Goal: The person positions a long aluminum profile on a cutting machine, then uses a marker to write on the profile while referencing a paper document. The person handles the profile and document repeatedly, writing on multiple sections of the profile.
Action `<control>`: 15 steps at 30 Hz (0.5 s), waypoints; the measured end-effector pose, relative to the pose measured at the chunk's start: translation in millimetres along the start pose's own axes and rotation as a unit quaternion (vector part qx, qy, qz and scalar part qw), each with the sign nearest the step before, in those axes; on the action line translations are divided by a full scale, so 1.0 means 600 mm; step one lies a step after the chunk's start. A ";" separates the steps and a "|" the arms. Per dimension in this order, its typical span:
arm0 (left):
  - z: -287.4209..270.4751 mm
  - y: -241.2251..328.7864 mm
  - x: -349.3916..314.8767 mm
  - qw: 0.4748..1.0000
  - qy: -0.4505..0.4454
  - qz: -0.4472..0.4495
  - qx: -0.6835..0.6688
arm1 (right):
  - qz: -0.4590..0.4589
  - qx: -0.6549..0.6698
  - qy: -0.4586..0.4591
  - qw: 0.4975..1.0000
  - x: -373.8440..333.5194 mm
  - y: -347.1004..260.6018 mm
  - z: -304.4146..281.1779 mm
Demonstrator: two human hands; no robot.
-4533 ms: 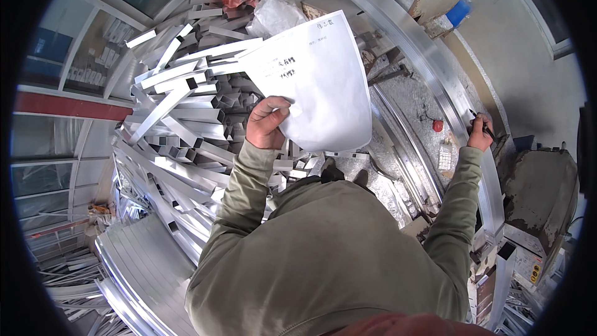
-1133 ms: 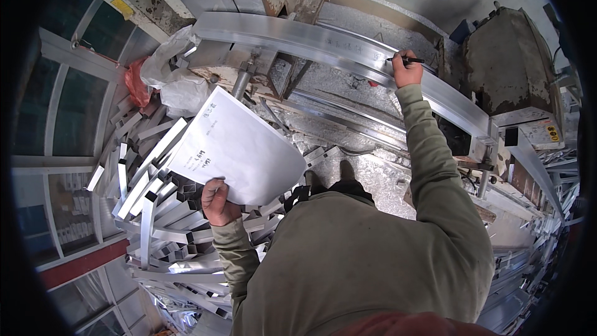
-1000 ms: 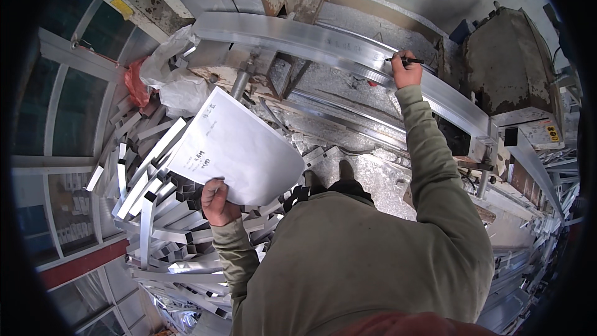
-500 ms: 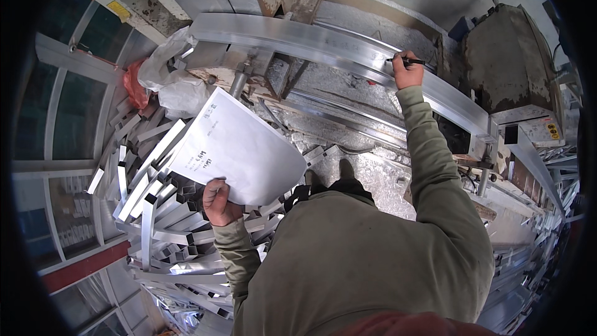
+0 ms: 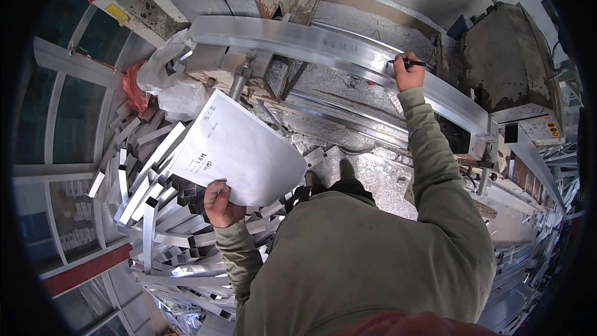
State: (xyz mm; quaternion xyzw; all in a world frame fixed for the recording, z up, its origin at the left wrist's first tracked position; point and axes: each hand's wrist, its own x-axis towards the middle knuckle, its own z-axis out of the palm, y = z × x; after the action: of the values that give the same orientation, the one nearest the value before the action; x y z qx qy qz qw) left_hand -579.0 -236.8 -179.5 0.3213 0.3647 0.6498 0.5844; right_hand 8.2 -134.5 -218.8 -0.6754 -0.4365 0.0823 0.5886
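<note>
My left hand (image 5: 222,204) is closed on the lower edge of a white sheet of paper (image 5: 249,149). The sheet carries printed and handwritten marks and bends downward at its right side. In my right hand (image 5: 409,72) a black marker (image 5: 416,63) is gripped, its tip at the face of a long silver aluminium profile (image 5: 280,34). Dark handwriting shows on the metal just left of the tip. The profile spans the machine from the upper left to the right, and my right hand is close against it.
Many cut aluminium tubes (image 5: 163,211) lie heaped on the left, below white and red plastic bags (image 5: 180,96). Rusty machine housings (image 5: 513,56) stand at the far right and far left. A square tube (image 5: 535,162) slants down on the right. Glazed frames (image 5: 81,112) line the left side.
Only small shifts show: both hands and the paper sit almost where they were. The handwriting on the profile now looks clearer.
</note>
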 end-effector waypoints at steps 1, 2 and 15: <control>0.000 0.000 0.001 1.000 0.004 0.000 0.005 | -0.025 0.003 0.004 1.000 -0.002 0.004 0.000; 0.001 -0.001 0.001 1.000 0.009 0.000 0.010 | -0.006 0.011 0.003 1.000 -0.001 0.007 -0.001; 0.010 0.006 0.002 0.999 0.017 0.016 0.028 | 0.021 0.027 -0.002 0.999 -0.001 0.007 -0.041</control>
State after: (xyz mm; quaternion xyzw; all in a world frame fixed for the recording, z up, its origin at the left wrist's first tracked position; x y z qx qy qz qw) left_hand -575.7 -235.2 -173.4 0.3319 0.3878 0.6539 0.5585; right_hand 25.2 -152.2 -215.2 -0.6685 -0.4211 0.1079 0.6035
